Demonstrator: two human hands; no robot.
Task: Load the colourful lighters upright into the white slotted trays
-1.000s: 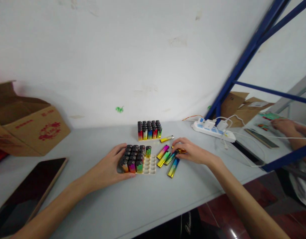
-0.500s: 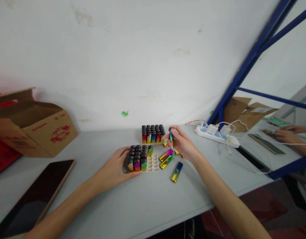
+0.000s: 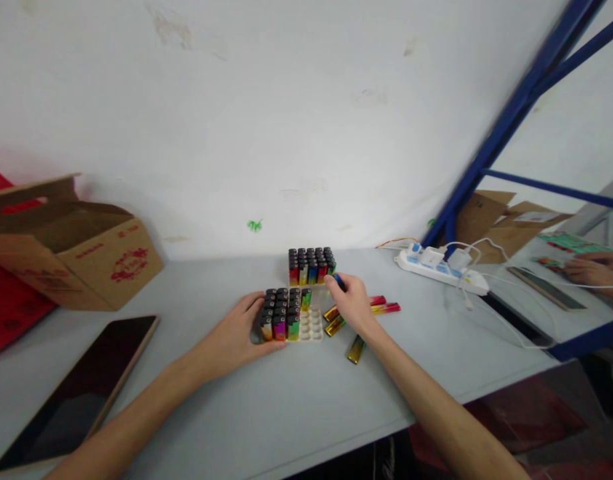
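I am working at the pale grey table (image 3: 286, 400), and everything else I place against the white plastic tray with rows of oval holes (image 3: 311, 325) at its middle. Far left of the tray the brown cardboard box (image 3: 81, 257) is showing red printing too blurred for me to read. Left and nearer me the dark flat tablet (image 3: 81, 387) is lying. Right of the tray, by the wall, the white power strip (image 3: 439, 268) is carrying plugs and cables. Behind the tray a full block of black-topped lighters (image 3: 310, 265) is standing.

My left hand (image 3: 236, 333) is staying curled against the tray's left side, fingers bent round the lighters standing in it. My right hand (image 3: 351, 303), which half a second ago was up beside the full block, is now coming down over the tray's back right corner, fingertips pinched narrowly on a small blue-tipped lighter (image 3: 339, 281). Loose rainbow-coloured lighters (image 3: 356, 348) are lying just right of the tray.
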